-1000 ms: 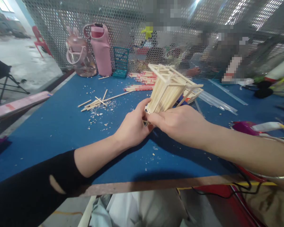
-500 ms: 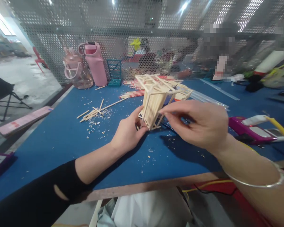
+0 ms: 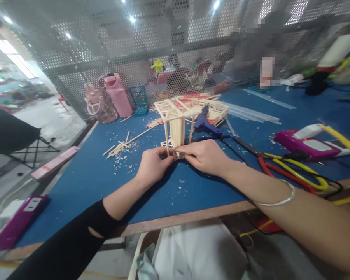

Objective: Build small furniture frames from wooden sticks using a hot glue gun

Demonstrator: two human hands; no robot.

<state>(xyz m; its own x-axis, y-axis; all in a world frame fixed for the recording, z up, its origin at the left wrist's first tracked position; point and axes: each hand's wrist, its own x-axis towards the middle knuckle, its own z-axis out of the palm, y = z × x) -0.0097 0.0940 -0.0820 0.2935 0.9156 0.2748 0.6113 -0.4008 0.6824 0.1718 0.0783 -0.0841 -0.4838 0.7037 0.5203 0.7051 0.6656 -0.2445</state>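
Note:
A pale wooden stick model (image 3: 177,130) stands upright on the blue table, with a frame of sticks on top, thin corner posts and a panel of sticks set side by side. My left hand (image 3: 154,165) is closed on the foot of its left front post. My right hand (image 3: 207,155) pinches at the lower front edge, its fingertips close against the left thumb. Both hands hide part of the base. Behind it to the right lies a blue glue gun (image 3: 207,123), near a second stick piece (image 3: 218,112).
Loose sticks (image 3: 119,146) and shavings lie left. Red-tipped sticks (image 3: 189,99) and clear glue sticks (image 3: 251,112) lie behind. Red-and-yellow-handled pliers (image 3: 291,171) and a purple power strip (image 3: 306,144) are on the right. A pink bottle (image 3: 118,95) stands by the mesh panel (image 3: 128,66).
My right hand has moved left and down from the model's right side to its base. The model is turned and more upright. The glue gun and pliers now show, and the view has shifted.

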